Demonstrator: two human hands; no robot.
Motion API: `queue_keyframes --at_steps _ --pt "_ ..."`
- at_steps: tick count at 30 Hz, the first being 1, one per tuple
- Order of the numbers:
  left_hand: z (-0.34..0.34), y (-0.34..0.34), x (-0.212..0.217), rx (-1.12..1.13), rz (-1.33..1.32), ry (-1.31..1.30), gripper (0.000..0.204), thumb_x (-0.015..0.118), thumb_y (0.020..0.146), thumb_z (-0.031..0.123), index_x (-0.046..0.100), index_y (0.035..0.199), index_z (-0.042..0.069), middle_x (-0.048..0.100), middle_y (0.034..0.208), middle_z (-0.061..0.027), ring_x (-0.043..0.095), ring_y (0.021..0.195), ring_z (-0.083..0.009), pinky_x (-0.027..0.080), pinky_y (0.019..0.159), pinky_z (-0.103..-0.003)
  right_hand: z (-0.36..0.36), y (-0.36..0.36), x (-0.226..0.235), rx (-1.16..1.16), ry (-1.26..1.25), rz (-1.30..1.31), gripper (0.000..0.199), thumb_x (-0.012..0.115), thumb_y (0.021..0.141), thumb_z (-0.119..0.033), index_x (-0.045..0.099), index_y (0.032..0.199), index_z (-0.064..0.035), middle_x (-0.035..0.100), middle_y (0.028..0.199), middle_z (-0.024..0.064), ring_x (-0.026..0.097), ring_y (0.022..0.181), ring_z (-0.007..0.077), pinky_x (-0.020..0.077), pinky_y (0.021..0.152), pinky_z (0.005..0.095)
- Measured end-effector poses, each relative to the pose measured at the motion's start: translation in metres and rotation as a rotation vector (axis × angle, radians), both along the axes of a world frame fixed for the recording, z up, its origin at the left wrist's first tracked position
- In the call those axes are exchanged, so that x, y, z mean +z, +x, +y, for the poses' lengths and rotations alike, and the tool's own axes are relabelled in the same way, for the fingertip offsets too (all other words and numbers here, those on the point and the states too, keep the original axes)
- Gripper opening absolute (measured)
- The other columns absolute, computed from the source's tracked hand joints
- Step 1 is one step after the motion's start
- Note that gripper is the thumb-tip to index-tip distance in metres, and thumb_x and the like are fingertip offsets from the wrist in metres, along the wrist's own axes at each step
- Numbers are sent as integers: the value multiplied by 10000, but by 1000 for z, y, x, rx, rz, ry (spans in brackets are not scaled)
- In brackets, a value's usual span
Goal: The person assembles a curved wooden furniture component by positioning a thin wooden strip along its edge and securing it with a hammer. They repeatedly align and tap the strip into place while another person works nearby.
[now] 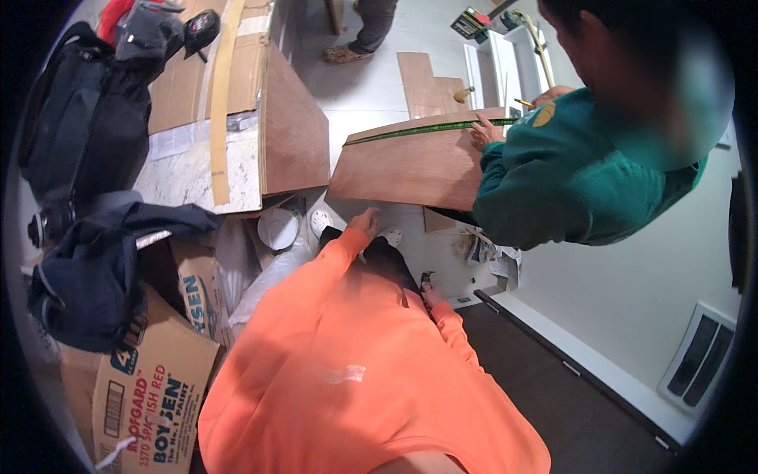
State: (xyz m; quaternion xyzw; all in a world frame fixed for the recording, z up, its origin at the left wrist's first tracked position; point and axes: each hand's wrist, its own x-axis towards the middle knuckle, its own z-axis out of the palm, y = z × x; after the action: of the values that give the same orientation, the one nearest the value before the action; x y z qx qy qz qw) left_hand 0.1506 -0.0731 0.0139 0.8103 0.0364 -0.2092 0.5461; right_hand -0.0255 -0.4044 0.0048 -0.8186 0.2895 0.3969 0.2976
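Note:
A reddish-brown plywood board (410, 164) lies in front of me, with a green tape measure blade (430, 128) stretched along its far side. Just by the board's near edge is my left hand (365, 223). Its fingers look apart and appear to hold nothing; whether they touch the edge is unclear. Low at my right side, my right hand (431, 295) is closed round the handle of what looks like a hammer (427, 278), its dark head upward. Across the board a co-worker in a green sweatshirt (553, 178) presses the blade with one hand (487, 133) and has a yellow pencil (523, 103) at the other.
At left stands a plywood-sided box (294, 126) with cardboard on top, beside a black bag (99, 126) and dark cloth (103, 268). A carton (150, 395) and white bucket (278, 227) are nearer. Plywood offcuts (422, 83) lie beyond; another person's leg (375, 28) shows.

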Motion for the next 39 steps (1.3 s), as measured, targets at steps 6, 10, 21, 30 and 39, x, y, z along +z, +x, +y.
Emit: queue_keyframes --at_steps 6,10,21,30,39 --pt "-24 13 31 90 29 3 329 501 954 83 513 1282 61 714 1031 -170 714 892 -278 555 787 -379 -49 21 5 167 -136 232 588 468 947 -487 613 1188 30 628 1128 292 597 1047 429 460 893 484" --pt "-49 13 118 547 -169 -287 336 485 904 -2 503 1234 58 709 861 -113 678 717 -256 541 690 -369 -81 50 34 711 -62 235 518 503 931 -423 609 1201 7 615 1177 256 561 1147 411 442 938 492" --pt "-152 -22 466 -246 -1334 -1075 117 509 914 149 575 974 73 608 788 -68 563 648 -202 442 588 -337 -54 256 7 1212 -251 -102 380 685 784 -385 634 1037 -107 618 1047 131 566 1001 293 451 771 433" --pt "-104 -32 430 25 -1289 -734 228 478 957 218 574 1066 43 618 938 -79 588 819 -209 466 728 -332 176 558 -48 1905 -1526 -860 338 835 664 -353 653 904 -199 620 941 28 569 881 195 459 635 385" --pt "13 102 180 960 -77 -599 501 469 973 490 537 1344 159 538 1377 -78 481 1270 -284 374 1015 -475 293 505 -31 1770 -1865 -1211 559 850 660 -464 646 1105 -195 546 907 61 528 842 209 465 729 352"
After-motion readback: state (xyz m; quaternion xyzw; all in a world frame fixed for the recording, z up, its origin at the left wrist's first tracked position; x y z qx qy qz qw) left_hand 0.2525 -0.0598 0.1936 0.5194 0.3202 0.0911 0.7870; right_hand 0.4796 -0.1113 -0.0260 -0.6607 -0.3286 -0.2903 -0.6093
